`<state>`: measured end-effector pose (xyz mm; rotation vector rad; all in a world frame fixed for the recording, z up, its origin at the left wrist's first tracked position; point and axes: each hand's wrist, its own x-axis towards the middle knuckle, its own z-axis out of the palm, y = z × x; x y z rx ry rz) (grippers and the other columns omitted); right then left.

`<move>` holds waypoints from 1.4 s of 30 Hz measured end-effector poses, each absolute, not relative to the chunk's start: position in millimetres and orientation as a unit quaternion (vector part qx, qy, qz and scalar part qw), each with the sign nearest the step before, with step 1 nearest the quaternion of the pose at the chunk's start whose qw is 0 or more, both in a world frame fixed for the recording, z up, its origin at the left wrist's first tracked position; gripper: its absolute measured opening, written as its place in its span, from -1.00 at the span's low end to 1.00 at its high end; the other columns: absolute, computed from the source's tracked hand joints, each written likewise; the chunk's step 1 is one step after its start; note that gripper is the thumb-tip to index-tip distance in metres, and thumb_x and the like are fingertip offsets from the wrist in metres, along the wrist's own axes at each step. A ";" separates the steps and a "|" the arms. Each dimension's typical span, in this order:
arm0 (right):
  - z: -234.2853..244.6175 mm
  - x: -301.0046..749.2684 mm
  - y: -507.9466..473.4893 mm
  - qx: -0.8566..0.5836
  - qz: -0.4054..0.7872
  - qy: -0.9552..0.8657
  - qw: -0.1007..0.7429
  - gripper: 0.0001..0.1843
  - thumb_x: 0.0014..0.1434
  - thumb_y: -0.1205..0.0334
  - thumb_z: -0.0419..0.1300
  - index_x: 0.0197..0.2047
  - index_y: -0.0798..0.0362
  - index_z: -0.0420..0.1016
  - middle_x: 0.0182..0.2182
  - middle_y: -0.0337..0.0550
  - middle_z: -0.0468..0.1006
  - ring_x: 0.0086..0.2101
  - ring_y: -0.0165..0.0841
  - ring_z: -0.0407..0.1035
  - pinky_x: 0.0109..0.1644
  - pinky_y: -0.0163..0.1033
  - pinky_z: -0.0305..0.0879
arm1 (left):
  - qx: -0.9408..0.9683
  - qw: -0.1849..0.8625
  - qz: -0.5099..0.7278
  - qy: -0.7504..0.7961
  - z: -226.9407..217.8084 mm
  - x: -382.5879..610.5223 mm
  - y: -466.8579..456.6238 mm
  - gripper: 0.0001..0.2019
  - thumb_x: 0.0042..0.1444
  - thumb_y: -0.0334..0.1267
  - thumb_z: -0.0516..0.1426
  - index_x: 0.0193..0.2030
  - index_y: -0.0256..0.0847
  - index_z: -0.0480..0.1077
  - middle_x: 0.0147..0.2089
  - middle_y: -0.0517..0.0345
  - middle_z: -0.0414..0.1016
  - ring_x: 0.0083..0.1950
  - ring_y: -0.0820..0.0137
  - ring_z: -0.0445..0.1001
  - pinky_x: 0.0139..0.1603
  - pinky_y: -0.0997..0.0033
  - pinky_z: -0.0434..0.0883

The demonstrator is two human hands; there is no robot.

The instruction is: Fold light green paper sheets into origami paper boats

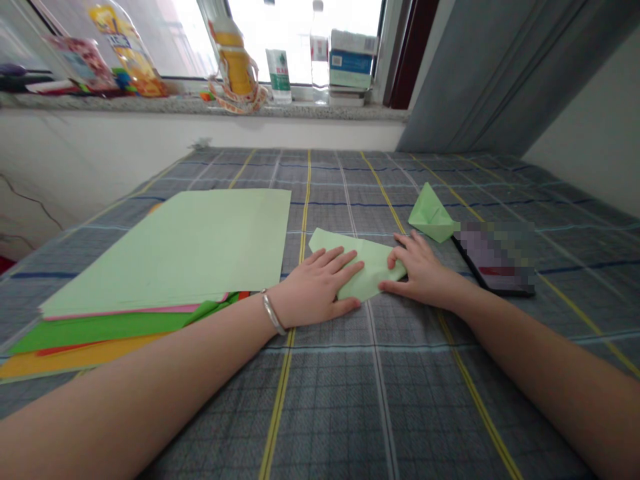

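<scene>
A light green folded paper [373, 257] lies on the checked cloth, under both my hands. My left hand [320, 283], with a silver bangle at its wrist, rests flat across the paper's left part, fingers spread. At the paper's right end, my right hand [417, 267] has its index finger curled against the sheet and its thumb by the near edge. Its other fingers reach past the far edge. Some of the paper's right end is hidden by this hand. Beyond my right hand stands a folded light green paper piece [431, 212] with a pointed top.
A stack of coloured paper sheets [200, 240], light green on top, lies at the left. To the right is a phone [495, 260] with its screen blurred. Bottles [235, 60], boxes [351, 63] and snack packs stand on the windowsill [165, 105]. A grey curtain [480, 73] hangs at right.
</scene>
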<state>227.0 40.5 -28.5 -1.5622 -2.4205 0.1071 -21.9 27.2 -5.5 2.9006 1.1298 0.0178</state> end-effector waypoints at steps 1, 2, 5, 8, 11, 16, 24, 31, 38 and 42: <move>-28.5 229.4 41.3 -0.533 0.035 -0.836 0.127 -0.57 0.01 -0.16 0.22 -0.25 0.02 0.34 0.25 0.16 0.15 0.31 0.09 -0.23 0.26 0.26 -0.09 | 0.932 0.014 0.008 0.362 -5.6 -22.0 27.5 -0.33 0.23 0.17 -0.10 0.38 -0.14 -0.03 0.43 0.01 -0.08 0.42 0.11 -0.08 0.36 0.05 -0.06; -28.6 232.0 42.4 -0.530 0.034 -0.838 0.124 -0.58 0.02 -0.14 0.21 -0.24 0.02 0.33 0.25 0.16 0.15 0.31 0.07 -0.22 0.27 0.25 -0.10 | 0.932 0.013 0.011 0.361 -5.7 -22.2 27.7 -0.33 0.23 0.17 -0.10 0.38 -0.14 -0.03 0.43 0.01 -0.06 0.42 0.11 -0.07 0.35 0.05 -0.05; -30.5 240.8 46.8 -0.528 0.041 -0.840 0.116 -0.56 0.05 -0.11 0.19 -0.14 0.03 0.30 0.25 0.19 0.14 0.32 0.02 -0.20 0.27 0.22 -0.07 | 0.932 0.013 0.016 0.361 -6.0 -22.4 28.4 -0.33 0.23 0.17 -0.09 0.37 -0.13 -0.02 0.43 0.01 -0.05 0.41 0.11 -0.05 0.35 0.05 -0.04; -33.4 247.9 50.9 -0.531 0.057 -0.838 0.114 -0.54 0.06 -0.09 0.18 -0.09 0.03 0.26 0.25 0.19 0.12 0.31 0.01 -0.17 0.28 0.18 -0.04 | 0.932 0.017 0.013 0.363 -5.2 -22.1 28.3 -0.33 0.22 0.16 -0.07 0.37 -0.14 -0.01 0.43 0.01 -0.05 0.41 0.10 -0.06 0.35 0.05 -0.04; -34.9 250.4 53.2 -0.541 0.069 -0.830 0.117 -0.52 0.03 -0.06 0.20 -0.07 0.03 0.23 0.25 0.18 0.11 0.30 0.02 -0.13 0.29 0.16 -0.05 | 0.931 0.019 0.011 0.365 -4.1 -21.5 27.9 -0.33 0.22 0.16 -0.06 0.37 -0.13 -0.01 0.43 0.01 -0.05 0.41 0.10 -0.05 0.35 0.05 -0.04; -33.6 252.0 55.1 -0.553 0.084 -0.821 0.114 -0.55 0.04 0.07 0.18 -0.04 0.05 0.20 0.23 0.19 0.12 0.30 -0.02 -0.11 0.31 0.14 -0.09 | 0.930 0.021 0.012 0.366 -3.6 -21.4 27.6 -0.34 0.22 0.15 -0.05 0.37 -0.13 0.00 0.43 0.01 -0.05 0.42 0.11 -0.06 0.35 0.04 -0.05; -33.6 262.5 61.5 -0.526 0.119 -0.834 0.114 -0.62 0.04 0.22 0.14 -0.06 0.00 0.16 0.24 0.12 0.11 0.28 -0.07 -0.07 0.29 0.12 -0.07 | 0.932 0.024 0.004 0.362 -3.9 -22.5 29.5 -0.32 0.21 0.16 -0.04 0.38 -0.13 -0.02 0.43 0.00 -0.08 0.42 0.10 -0.07 0.36 0.04 -0.06; -34.3 266.1 63.1 -0.516 0.130 -0.836 0.134 -0.59 0.00 0.34 0.09 -0.05 -0.02 0.13 0.19 0.12 0.19 0.22 -0.11 0.08 0.24 0.09 0.05 | 0.934 0.027 0.003 0.356 -4.2 -24.6 31.5 -0.31 0.20 0.17 -0.03 0.38 -0.09 -0.05 0.44 0.02 -0.10 0.43 0.12 -0.09 0.36 0.06 -0.07; -37.6 266.5 64.3 -0.514 0.117 -0.838 0.139 -0.55 -0.07 0.40 0.05 -0.05 0.01 0.15 0.17 0.14 0.24 0.22 -0.11 0.09 0.25 0.09 0.03 | 0.932 0.045 -0.015 0.359 2.9 -27.8 30.8 -0.29 0.17 0.12 0.05 0.38 -0.11 -0.03 0.44 -0.02 -0.11 0.43 0.09 -0.09 0.36 0.06 -0.04; -37.5 263.0 61.3 -0.521 0.113 -0.831 0.158 -0.54 -0.10 0.43 0.02 -0.06 0.01 0.18 0.16 0.11 0.25 0.21 -0.11 0.11 0.24 0.12 0.05 | 0.934 0.060 -0.015 0.351 5.6 -33.3 30.4 -0.29 0.15 0.09 0.09 0.37 -0.10 -0.01 0.44 -0.04 -0.13 0.43 0.08 -0.10 0.36 0.04 -0.03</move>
